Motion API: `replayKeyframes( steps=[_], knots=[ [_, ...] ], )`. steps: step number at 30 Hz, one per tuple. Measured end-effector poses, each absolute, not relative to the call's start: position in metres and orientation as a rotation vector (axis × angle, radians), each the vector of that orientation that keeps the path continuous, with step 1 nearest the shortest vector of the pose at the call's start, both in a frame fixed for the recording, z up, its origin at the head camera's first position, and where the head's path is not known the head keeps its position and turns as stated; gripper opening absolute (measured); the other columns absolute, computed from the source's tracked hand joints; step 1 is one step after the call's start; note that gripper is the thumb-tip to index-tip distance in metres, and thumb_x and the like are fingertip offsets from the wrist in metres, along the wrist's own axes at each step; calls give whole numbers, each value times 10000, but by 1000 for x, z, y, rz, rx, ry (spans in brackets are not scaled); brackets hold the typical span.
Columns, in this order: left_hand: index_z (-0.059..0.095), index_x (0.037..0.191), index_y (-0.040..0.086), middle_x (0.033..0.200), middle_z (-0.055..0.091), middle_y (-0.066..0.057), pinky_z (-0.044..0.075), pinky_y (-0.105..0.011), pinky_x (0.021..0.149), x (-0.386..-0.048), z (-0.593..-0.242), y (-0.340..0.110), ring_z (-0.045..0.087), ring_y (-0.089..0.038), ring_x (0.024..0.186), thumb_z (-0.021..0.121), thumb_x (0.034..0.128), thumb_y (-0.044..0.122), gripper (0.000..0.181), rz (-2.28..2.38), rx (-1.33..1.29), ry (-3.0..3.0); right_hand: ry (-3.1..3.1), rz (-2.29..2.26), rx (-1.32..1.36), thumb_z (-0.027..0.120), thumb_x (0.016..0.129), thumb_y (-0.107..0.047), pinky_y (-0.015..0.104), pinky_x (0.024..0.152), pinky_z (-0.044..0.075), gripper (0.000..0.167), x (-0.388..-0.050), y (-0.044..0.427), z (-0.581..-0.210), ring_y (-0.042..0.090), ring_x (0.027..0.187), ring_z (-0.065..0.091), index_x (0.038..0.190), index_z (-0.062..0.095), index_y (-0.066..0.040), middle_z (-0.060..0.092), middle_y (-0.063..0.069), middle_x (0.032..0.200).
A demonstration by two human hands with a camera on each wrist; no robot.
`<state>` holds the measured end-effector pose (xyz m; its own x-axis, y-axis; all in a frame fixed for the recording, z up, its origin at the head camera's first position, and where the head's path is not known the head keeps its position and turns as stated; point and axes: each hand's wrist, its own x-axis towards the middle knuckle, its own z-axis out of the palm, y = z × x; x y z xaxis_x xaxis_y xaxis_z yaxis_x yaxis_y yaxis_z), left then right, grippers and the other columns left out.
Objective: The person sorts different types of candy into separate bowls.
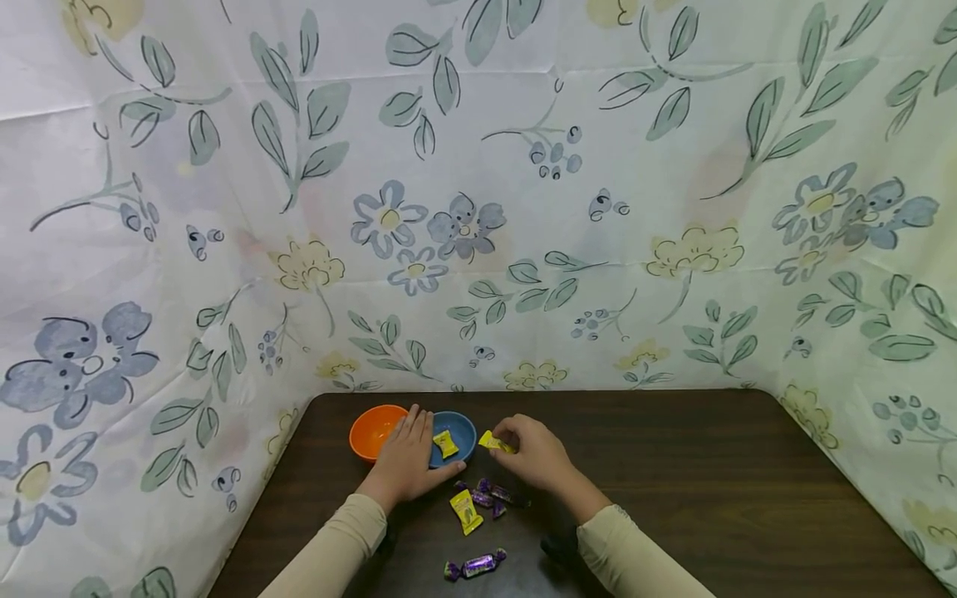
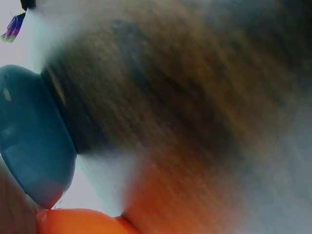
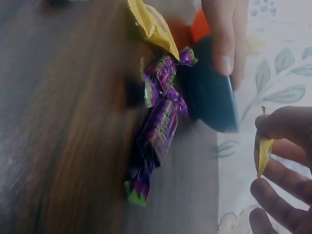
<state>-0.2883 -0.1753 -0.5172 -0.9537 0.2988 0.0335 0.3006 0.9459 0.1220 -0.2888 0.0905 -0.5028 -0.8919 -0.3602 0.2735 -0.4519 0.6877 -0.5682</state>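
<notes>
My right hand (image 1: 535, 453) pinches a yellow-wrapped candy (image 1: 496, 442) between thumb and fingers, just right of the blue bowl (image 1: 469, 432). The right wrist view shows this same candy (image 3: 264, 156) edge-on at the fingertips. Fairly straight fingers of my left hand (image 1: 407, 461) lie across where the orange bowl (image 1: 366, 432) and the blue bowl meet, with the thumb stretched along the blue bowl's near side. Inside the blue bowl lies another yellow candy (image 1: 445, 443). The left hand covers part of both bowls, so the orange bowl's inside is only partly visible.
In front of the bowls, a yellow candy (image 1: 467, 512) lies beside several purple-wrapped candies (image 1: 482, 498). Nearer the front, a single purple candy (image 1: 478, 566) lies apart on the dark wooden table (image 1: 710, 482). Floral cloth (image 1: 523, 208) hangs behind and at the sides.
</notes>
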Motion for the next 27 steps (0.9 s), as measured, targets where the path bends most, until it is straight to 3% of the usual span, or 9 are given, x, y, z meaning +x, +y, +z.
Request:
replayKeyframes(
  steps=[27],
  knots=[
    [329, 1640, -36, 1712, 344, -219, 191, -528, 1344, -291, -516, -174, 210, -367, 1649, 412, 938, 877, 1154, -112, -507, -3066, -2846, 868, 656, 823, 929, -303, 343, 763, 583, 181, -318, 53, -495, 108, 891, 655, 1062, 772, -191, 686, -47, 976]
  ],
)
